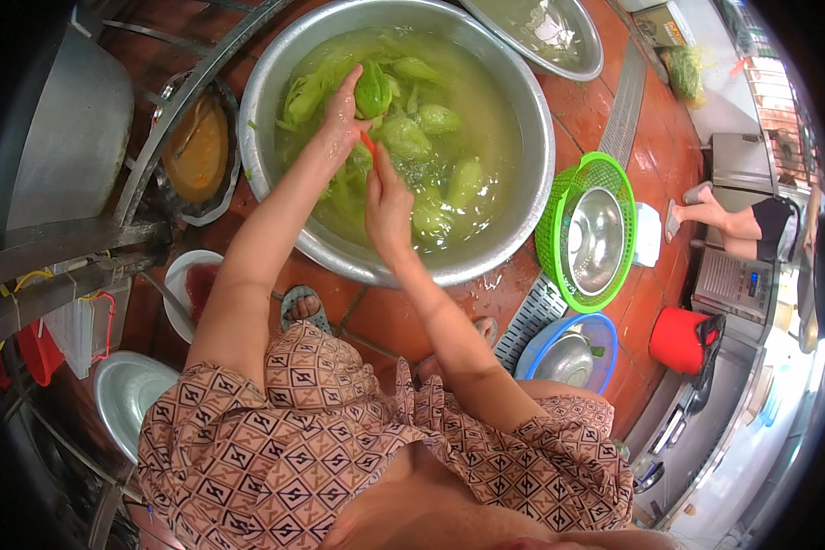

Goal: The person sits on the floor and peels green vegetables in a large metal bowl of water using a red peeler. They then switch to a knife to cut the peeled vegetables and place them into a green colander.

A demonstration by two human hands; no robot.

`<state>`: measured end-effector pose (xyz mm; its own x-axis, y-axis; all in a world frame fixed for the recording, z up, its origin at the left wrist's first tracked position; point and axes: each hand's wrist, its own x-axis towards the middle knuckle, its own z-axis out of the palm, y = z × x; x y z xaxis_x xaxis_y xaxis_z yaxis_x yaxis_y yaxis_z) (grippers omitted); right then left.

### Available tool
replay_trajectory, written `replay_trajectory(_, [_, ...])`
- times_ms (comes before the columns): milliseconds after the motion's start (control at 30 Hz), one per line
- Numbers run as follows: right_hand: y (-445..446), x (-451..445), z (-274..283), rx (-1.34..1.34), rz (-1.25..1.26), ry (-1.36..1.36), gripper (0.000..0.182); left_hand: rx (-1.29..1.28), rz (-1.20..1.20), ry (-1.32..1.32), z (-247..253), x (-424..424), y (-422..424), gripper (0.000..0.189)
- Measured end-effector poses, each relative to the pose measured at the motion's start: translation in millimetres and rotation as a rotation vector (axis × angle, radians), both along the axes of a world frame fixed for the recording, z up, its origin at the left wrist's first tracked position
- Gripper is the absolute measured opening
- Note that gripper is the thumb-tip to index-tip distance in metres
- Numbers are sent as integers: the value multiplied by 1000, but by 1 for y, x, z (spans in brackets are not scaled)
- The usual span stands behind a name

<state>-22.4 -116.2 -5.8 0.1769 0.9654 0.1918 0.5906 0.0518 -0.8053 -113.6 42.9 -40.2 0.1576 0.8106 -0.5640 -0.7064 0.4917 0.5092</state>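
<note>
My left hand [342, 117] grips a head of leafy green vegetable [372, 91], held just above the water. In my right hand [389, 203] is a tool with a red handle [369, 144], perhaps a small knife; its tip lies against the base of the vegetable and my left palm, and I cannot make out its blade. Both hands are over a large round aluminium basin [537, 137] of cloudy green water. Several more green heads [404, 137] float or lie in it, with loose leaves [304, 100] along the left side.
A second metal basin [581, 58] of water touches the far rim. To the right stand a green plastic basket [546, 227] with a metal bowl [597, 240] inside and a blue-rimmed tub [522, 364]. A metal rack [172, 113] stands left. Another person's legs [718, 218] show at right.
</note>
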Motion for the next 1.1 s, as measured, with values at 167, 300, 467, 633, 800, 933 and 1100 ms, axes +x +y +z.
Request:
replay_trajectory(167, [27,19,11,113,-33,68,41,145,-37,-178,3,-9,-8,40])
replay_trajectory(300, [82,28,41,16,-6,25,45,197,-47,-157,16,6,-22,36])
replay_trajectory(467, [35,18,36,-8,-38,-112,45,165,-48,-106,-17,7,-27,32])
replay_trajectory(633, [41,24,23,60,-143,-18,46,111,-120,-197,29,32,-62,34])
replay_trajectory(800, [64,27,25,133,-102,52,43,186,-66,-182,23,26,-41,33])
replay_trajectory(933, [67,24,32,154,-162,30,42,211,-20,-179,27,24,-38,30])
replay_trajectory(1100, [76,35,52,66,-122,114,41,206,-33,-159,19,15,-39,30])
